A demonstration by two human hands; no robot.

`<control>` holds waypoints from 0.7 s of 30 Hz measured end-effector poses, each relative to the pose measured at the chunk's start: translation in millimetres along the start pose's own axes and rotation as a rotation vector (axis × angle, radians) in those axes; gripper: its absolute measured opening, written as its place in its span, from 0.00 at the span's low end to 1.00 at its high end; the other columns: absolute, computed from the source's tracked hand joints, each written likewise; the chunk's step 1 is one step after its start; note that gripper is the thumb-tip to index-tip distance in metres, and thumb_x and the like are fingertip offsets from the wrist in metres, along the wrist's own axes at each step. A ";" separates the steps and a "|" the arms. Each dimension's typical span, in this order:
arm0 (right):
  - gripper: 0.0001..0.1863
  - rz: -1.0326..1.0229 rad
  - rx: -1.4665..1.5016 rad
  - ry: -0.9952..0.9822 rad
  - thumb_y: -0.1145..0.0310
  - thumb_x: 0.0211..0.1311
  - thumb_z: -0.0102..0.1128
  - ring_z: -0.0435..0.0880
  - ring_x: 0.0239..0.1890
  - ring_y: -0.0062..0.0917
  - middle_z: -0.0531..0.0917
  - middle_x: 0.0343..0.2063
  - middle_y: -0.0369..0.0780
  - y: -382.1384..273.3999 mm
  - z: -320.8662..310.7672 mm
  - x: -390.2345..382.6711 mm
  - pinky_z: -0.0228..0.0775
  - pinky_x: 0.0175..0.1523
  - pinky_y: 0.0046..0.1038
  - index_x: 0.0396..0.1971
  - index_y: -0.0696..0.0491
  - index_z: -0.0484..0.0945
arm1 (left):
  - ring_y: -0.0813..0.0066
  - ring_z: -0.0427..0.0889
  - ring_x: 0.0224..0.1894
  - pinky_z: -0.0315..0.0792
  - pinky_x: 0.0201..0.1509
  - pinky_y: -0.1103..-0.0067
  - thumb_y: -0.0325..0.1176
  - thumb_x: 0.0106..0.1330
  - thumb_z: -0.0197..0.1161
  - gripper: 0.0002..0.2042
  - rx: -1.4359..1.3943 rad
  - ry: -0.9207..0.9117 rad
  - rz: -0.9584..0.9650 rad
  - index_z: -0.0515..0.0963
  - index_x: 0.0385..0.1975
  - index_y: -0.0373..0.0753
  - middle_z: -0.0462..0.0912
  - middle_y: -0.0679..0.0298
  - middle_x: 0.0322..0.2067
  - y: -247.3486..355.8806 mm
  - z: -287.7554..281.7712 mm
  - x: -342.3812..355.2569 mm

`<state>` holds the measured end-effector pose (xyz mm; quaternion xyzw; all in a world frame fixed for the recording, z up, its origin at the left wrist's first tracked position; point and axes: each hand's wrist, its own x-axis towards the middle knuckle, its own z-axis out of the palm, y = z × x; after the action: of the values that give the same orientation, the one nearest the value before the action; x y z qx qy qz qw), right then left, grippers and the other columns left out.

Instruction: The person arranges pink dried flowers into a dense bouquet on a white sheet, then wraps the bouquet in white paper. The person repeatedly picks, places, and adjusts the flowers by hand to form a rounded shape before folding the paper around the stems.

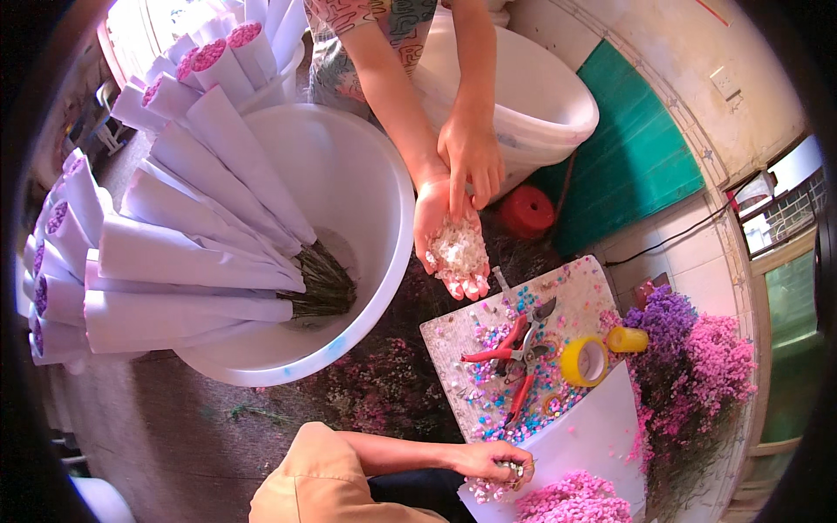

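Observation:
My left hand point(499, 462) comes in from the tan sleeve at the bottom, its fingers curled around small pale flower bits point(488, 490). It is over the near-left edge of a white paper sheet point(602, 427). Beside it, a bunch of pink flowers point(575, 501) lies on the paper. My right hand does not show. Across from me, another person's open palm point(431, 213) holds a heap of white petals point(460, 248), and that person's other hand point(472, 157) points down into the heap.
A speckled board point(453, 336) carries red-handled pruning shears point(523, 353), yellow tape point(584, 362) and scattered coloured bits. Left stands a large white tub point(397, 200) with paper-wrapped bouquets point(200, 253). Purple flowers point(667, 318) and pink flowers point(719, 357) are at right; a red stool point(527, 212) is behind.

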<state>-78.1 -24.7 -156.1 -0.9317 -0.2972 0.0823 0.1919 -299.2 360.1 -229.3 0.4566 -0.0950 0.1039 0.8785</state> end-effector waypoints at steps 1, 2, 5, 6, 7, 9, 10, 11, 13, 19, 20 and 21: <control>0.18 -0.007 -0.001 0.000 0.65 0.59 0.67 0.83 0.42 0.44 0.85 0.38 0.49 -2.9 0.8 3.2 0.74 0.49 0.42 0.46 0.60 0.82 | 0.81 0.77 0.40 0.72 0.45 0.79 0.27 0.72 0.53 0.09 0.000 0.000 0.004 0.76 0.48 0.35 0.82 0.66 0.38 -2.8 0.0 0.2; 0.18 -0.011 -0.002 0.001 0.65 0.59 0.67 0.83 0.42 0.44 0.85 0.39 0.49 -5.6 1.2 5.9 0.75 0.49 0.42 0.46 0.60 0.82 | 0.80 0.77 0.41 0.72 0.45 0.79 0.27 0.72 0.52 0.09 0.000 0.001 0.007 0.75 0.48 0.35 0.82 0.66 0.38 -4.3 0.3 0.2; 0.18 -0.020 -0.007 -0.005 0.66 0.59 0.67 0.84 0.43 0.43 0.85 0.40 0.49 -12.6 1.2 9.4 0.75 0.50 0.41 0.47 0.60 0.82 | 0.81 0.77 0.38 0.71 0.43 0.80 0.27 0.71 0.51 0.11 -0.087 -0.008 -0.041 0.75 0.50 0.34 0.82 0.66 0.36 -7.6 -1.1 -3.9; 0.18 -0.028 -0.006 -0.006 0.67 0.59 0.67 0.84 0.43 0.43 0.86 0.40 0.49 -15.8 2.0 11.1 0.75 0.50 0.41 0.47 0.60 0.83 | 0.81 0.77 0.37 0.71 0.42 0.80 0.27 0.71 0.51 0.12 -0.118 -0.018 -0.067 0.75 0.50 0.34 0.82 0.66 0.35 -7.3 -1.5 -5.4; 0.18 -0.034 -0.007 -0.003 0.67 0.59 0.66 0.84 0.44 0.43 0.86 0.40 0.49 -17.9 3.8 11.9 0.75 0.50 0.41 0.47 0.60 0.83 | 0.83 0.76 0.33 0.70 0.38 0.80 0.28 0.70 0.51 0.12 -0.103 -0.008 -0.053 0.75 0.50 0.34 0.80 0.67 0.31 -3.1 -0.3 -7.8; 0.18 -0.046 -0.004 -0.004 0.68 0.59 0.66 0.84 0.44 0.43 0.86 0.41 0.49 -21.1 3.9 12.4 0.76 0.51 0.41 0.48 0.60 0.83 | 0.83 0.76 0.31 0.70 0.36 0.80 0.29 0.70 0.50 0.13 -0.038 0.002 -0.059 0.75 0.50 0.35 0.78 0.68 0.29 -4.0 -0.1 -11.3; 0.18 -0.053 -0.004 -0.004 0.68 0.60 0.66 0.84 0.44 0.43 0.86 0.41 0.49 -24.8 3.2 12.8 0.76 0.51 0.40 0.48 0.60 0.83 | 0.83 0.75 0.30 0.70 0.35 0.80 0.29 0.70 0.50 0.13 -0.005 0.007 -0.062 0.76 0.50 0.35 0.77 0.69 0.27 -2.7 0.8 -13.8; 0.18 -0.059 -0.002 -0.001 0.69 0.60 0.66 0.85 0.45 0.43 0.86 0.41 0.49 -27.5 3.2 12.3 0.76 0.51 0.40 0.48 0.60 0.83 | 0.84 0.73 0.25 0.69 0.29 0.81 0.29 0.68 0.51 0.14 -0.080 0.018 -0.055 0.77 0.50 0.36 0.75 0.71 0.24 -1.1 4.1 -17.9; 0.18 -0.056 -0.002 0.015 0.70 0.60 0.66 0.85 0.45 0.43 0.87 0.42 0.49 -27.0 0.4 2.4 0.76 0.52 0.40 0.49 0.59 0.83 | 0.85 0.72 0.22 0.67 0.24 0.82 0.29 0.68 0.50 0.14 -0.051 0.056 -0.174 0.77 0.51 0.37 0.75 0.71 0.23 21.4 12.5 -26.1; 0.18 -0.027 0.053 0.117 0.72 0.60 0.66 0.86 0.47 0.42 0.87 0.44 0.49 -16.4 -15.8 -63.4 0.77 0.53 0.39 0.50 0.59 0.83 | 0.80 0.85 0.31 0.77 0.25 0.82 0.31 0.70 0.51 0.18 0.272 0.114 -0.581 0.77 0.58 0.40 0.85 0.64 0.32 48.7 24.0 -49.7; 0.18 -0.075 0.076 0.109 0.72 0.60 0.66 0.86 0.48 0.42 0.88 0.44 0.49 -23.1 -16.0 -49.2 0.77 0.53 0.39 0.50 0.59 0.83 | 0.75 0.85 0.30 0.80 0.28 0.78 0.33 0.71 0.52 0.18 0.598 0.128 -0.586 0.77 0.58 0.39 0.85 0.63 0.33 50.7 20.8 -61.7; 0.18 -0.055 0.084 0.134 0.73 0.60 0.65 0.86 0.48 0.42 0.88 0.44 0.49 -23.7 -16.2 -54.3 0.77 0.53 0.38 0.50 0.59 0.83 | 0.73 0.85 0.24 0.82 0.31 0.74 0.34 0.68 0.57 0.17 0.673 0.156 -0.749 0.79 0.54 0.38 0.85 0.60 0.26 57.3 21.6 -62.3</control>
<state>-130.1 -43.7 -129.5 -0.9177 -0.3055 0.0271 0.2525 -376.0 368.4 -188.6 0.7079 0.1798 -0.1598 0.6641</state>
